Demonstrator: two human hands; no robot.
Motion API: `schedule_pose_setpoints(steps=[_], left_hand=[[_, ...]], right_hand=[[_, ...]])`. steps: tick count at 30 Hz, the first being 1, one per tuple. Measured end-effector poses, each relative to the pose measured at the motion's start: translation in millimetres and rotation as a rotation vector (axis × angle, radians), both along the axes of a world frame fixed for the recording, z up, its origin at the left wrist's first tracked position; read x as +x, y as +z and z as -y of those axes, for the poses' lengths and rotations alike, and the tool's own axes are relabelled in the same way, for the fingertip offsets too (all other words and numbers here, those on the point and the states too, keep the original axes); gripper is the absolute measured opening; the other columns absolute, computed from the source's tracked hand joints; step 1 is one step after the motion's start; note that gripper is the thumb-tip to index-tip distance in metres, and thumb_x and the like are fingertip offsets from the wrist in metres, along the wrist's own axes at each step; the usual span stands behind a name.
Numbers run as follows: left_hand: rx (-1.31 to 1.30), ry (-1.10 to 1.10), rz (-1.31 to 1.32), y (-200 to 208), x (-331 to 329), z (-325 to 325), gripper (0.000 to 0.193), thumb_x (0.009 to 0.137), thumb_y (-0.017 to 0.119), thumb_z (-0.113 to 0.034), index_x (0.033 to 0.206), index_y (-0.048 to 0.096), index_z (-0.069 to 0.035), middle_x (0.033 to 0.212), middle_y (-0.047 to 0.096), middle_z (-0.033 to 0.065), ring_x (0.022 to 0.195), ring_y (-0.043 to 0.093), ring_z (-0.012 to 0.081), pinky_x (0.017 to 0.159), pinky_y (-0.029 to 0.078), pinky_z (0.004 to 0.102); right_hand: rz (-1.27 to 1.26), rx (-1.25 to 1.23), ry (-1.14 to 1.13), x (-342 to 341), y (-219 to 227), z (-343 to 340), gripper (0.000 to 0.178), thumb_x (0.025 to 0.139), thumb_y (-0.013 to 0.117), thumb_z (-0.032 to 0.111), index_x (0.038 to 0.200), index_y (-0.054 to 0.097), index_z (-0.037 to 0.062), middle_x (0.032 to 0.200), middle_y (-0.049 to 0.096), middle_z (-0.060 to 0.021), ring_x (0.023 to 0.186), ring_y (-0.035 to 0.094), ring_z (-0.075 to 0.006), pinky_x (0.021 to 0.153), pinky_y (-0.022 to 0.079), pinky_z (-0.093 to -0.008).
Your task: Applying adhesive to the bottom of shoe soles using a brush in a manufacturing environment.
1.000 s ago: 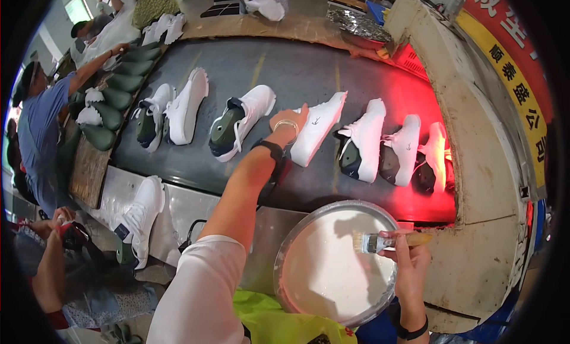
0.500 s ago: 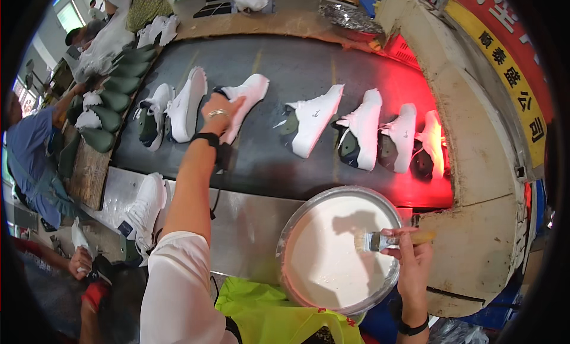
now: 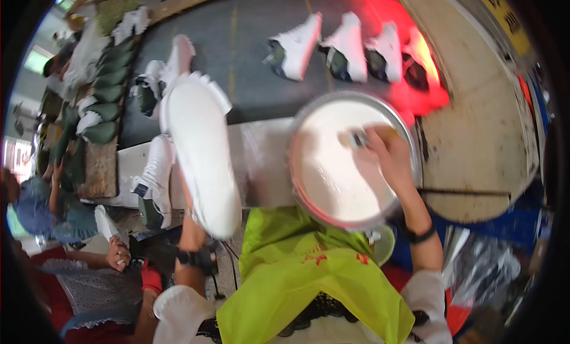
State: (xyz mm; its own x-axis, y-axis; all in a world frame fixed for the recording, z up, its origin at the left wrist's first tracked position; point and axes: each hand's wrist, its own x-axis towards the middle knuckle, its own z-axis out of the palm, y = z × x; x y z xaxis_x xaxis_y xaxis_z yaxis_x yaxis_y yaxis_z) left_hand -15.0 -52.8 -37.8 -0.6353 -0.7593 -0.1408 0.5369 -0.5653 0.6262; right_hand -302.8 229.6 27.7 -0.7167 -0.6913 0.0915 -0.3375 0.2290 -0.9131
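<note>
A white shoe (image 3: pixel 205 154) is raised close in front of me, its pale sole facing up toward me. My left hand (image 3: pixel 187 192) grips it from behind, with the fingers mostly hidden by the shoe. Over on the right, my right hand (image 3: pixel 389 154) is closed on a flat paintbrush (image 3: pixel 358 139), smeared by motion. The bristles are at or just above the white liquid (image 3: pixel 332 183) filling a round bucket (image 3: pixel 295 160); contact cannot be made out.
Several white and dark-green shoes (image 3: pixel 300 47) stand on the dark belt (image 3: pixel 255 59), some under red light by the cream housing (image 3: pixel 469 118). Another white shoe (image 3: pixel 155 172) lies on the metal ledge (image 3: pixel 261 151). Green shoe-shaped pieces (image 3: pixel 107 94) line a board. Co-workers' hands (image 3: pixel 117 253) are at left.
My left hand has lifted the shoe off the belt and brought it toward me, sole up. The brush has stayed over the bucket. My view has tilted down.
</note>
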Motion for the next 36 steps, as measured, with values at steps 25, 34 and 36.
schedule_pose_setpoints(steps=[25,34,36], left_hand=[[0.224,-0.377,0.104,-38,16,-180,0.072,0.096,0.028,-0.057,0.138,0.036,0.001,0.129,0.053,0.0194,0.112,0.057,0.0279,0.097,0.046,0.0400],[0.193,-0.447,0.134,-43,14,-173,0.057,0.100,0.027,-0.043,0.132,0.042,0.002,0.122,0.057,0.0177,0.107,0.060,0.0241,0.093,0.049,0.0370],[0.110,-0.428,0.253,-53,15,-169,0.056,0.099,0.030,-0.042,0.132,0.044,0.001,0.121,0.058,0.0170,0.106,0.060,0.0240,0.093,0.049,0.0359]], right_hand=[[-0.087,-0.328,0.256,75,48,22,0.017,0.092,0.055,0.012,0.102,0.062,0.0002,0.090,0.066,-0.0053,0.080,0.062,-0.0134,0.076,0.048,-0.0288],[0.111,-0.221,0.306,54,60,58,0.030,0.093,0.056,0.027,0.098,0.062,-0.0017,0.082,0.065,-0.0081,0.075,0.059,-0.0103,0.068,0.047,-0.0269],[0.050,-0.158,0.244,39,51,55,0.031,0.093,0.056,0.028,0.096,0.064,-0.0021,0.080,0.065,-0.0075,0.073,0.058,-0.0098,0.066,0.047,-0.0269]])
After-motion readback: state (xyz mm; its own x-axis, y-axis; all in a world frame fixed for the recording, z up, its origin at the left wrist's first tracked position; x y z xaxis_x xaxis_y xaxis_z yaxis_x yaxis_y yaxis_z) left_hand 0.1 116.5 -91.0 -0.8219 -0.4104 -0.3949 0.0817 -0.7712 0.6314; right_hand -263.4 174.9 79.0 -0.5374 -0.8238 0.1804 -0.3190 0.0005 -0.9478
